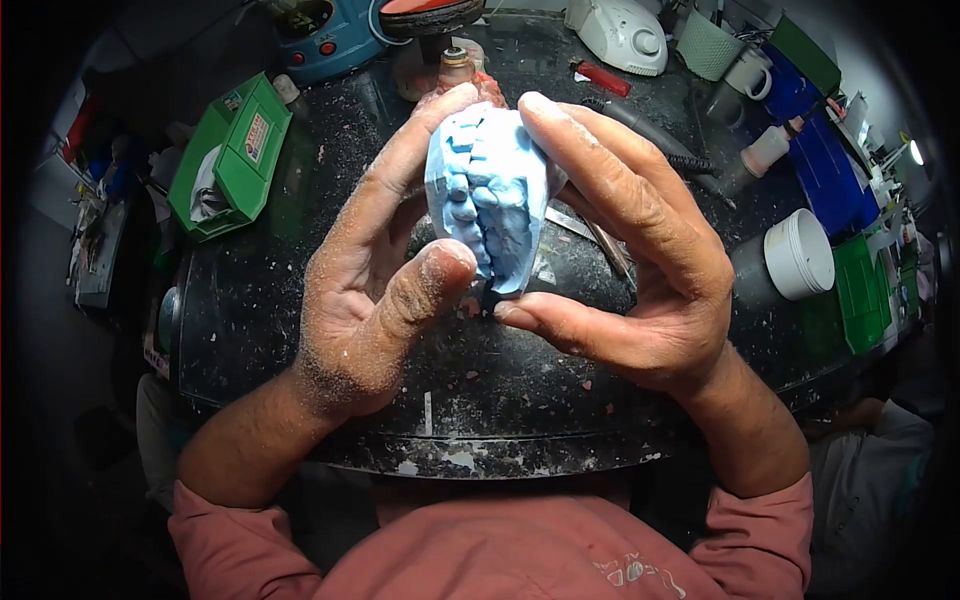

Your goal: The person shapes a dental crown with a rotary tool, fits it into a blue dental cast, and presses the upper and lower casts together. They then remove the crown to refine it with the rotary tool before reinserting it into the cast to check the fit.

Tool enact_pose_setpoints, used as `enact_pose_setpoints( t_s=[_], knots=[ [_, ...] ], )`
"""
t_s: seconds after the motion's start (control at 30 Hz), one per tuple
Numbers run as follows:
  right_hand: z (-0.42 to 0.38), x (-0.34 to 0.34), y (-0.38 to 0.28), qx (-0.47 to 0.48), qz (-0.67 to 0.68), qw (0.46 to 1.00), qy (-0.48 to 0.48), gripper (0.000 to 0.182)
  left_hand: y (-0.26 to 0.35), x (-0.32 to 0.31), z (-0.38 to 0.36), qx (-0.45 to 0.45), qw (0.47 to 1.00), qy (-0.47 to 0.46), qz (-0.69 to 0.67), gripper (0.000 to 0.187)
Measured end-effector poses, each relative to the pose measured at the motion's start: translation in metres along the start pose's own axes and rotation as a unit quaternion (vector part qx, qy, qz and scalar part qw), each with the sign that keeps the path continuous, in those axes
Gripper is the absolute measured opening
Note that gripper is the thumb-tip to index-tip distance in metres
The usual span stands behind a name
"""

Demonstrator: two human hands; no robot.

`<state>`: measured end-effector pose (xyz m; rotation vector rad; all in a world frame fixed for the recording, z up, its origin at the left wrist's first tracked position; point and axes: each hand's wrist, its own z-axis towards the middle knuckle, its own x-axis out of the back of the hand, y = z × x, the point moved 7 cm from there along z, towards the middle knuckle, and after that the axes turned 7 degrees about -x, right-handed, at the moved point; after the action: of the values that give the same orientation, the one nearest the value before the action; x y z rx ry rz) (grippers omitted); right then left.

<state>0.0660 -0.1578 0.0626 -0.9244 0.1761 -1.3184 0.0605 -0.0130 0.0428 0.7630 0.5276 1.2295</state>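
A pale blue plaster dental cast (512, 160), with upper and lower tooth rows meeting, is held up above the dark bench between both hands. My left hand (365, 290), dusted with white powder, grips its left side, the thumb near the lower teeth and the fingers reaching to the top. On the opposite side, my right hand (650, 260) curves round it, fingertips at the upper right edge and thumb at the bottom tip. The far side of the cast is hidden. Metal hand tools (610, 250) lie behind the right hand, partly covered by it.
The black bench (500, 400) is speckled with white and pink scraps. A green bin (235, 165) stands left, a blue device (330, 45) and a small burner (456, 68) behind. Toward the right are a red lighter (603, 78), a bottle (768, 150) and a white tub (798, 255).
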Motion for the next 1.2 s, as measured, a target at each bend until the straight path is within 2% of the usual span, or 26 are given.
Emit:
enact_pose_setpoints(
  t_s=[0.2,0.33,0.4,0.43,0.57,0.67,0.7,0.73,0.8,0.83,0.87,0.97,1.07,1.2],
  knots=[
    [0.005,0.004,-0.008,0.039,-0.082,0.996,-0.026,0.075,-0.004,-0.003,-0.002,0.011,0.999,0.014,-0.031,0.080],
    [0.002,-0.001,-0.009,0.038,-0.119,0.992,0.000,0.072,-0.001,0.001,-0.002,0.015,0.999,0.026,-0.039,0.079],
    [-0.002,-0.005,-0.013,0.079,-0.171,0.982,0.030,0.069,-0.004,0.002,-0.007,0.025,0.999,-0.042,0.005,0.083],
    [-0.003,-0.008,-0.015,0.064,-0.174,0.982,0.046,0.065,-0.003,0.000,-0.008,0.032,0.999,0.005,-0.009,0.084],
    [-0.005,-0.018,-0.020,0.100,-0.238,0.965,0.047,0.059,-0.002,0.008,-0.013,0.051,0.997,0.046,0.029,0.075],
    [-0.001,-0.019,-0.022,0.145,-0.255,0.956,0.017,0.060,0.005,0.008,-0.010,0.034,0.998,0.051,0.029,0.073],
    [0.000,-0.012,-0.021,0.113,-0.191,0.975,0.002,0.069,0.005,0.009,-0.010,0.047,0.997,0.053,0.014,0.071],
    [0.000,-0.002,-0.016,0.098,-0.105,0.988,0.053,0.081,0.009,0.009,-0.008,0.029,0.998,0.053,0.030,0.069],
    [0.002,0.013,-0.005,0.055,-0.011,0.994,0.090,0.086,0.013,0.011,-0.007,-0.082,0.995,-0.007,0.050,0.068],
    [0.004,0.015,-0.008,0.103,-0.077,0.992,0.005,0.085,0.014,0.010,-0.008,-0.079,0.997,0.006,0.025,0.071],
    [0.002,0.014,-0.008,0.123,-0.092,0.988,-0.013,0.084,0.013,0.011,-0.007,-0.078,0.997,0.003,0.021,0.071],
    [0.002,0.015,-0.016,0.134,-0.079,0.988,0.011,0.081,0.018,0.008,-0.003,-0.152,0.983,-0.077,0.063,0.078],
    [0.001,0.013,-0.017,0.112,-0.105,0.988,0.010,0.078,0.019,0.009,-0.005,-0.139,0.986,-0.061,0.073,0.076],
    [0.000,0.012,-0.018,0.127,-0.121,0.984,0.025,0.077,0.021,0.008,-0.003,-0.167,0.979,-0.080,0.087,0.073]
  ],
)
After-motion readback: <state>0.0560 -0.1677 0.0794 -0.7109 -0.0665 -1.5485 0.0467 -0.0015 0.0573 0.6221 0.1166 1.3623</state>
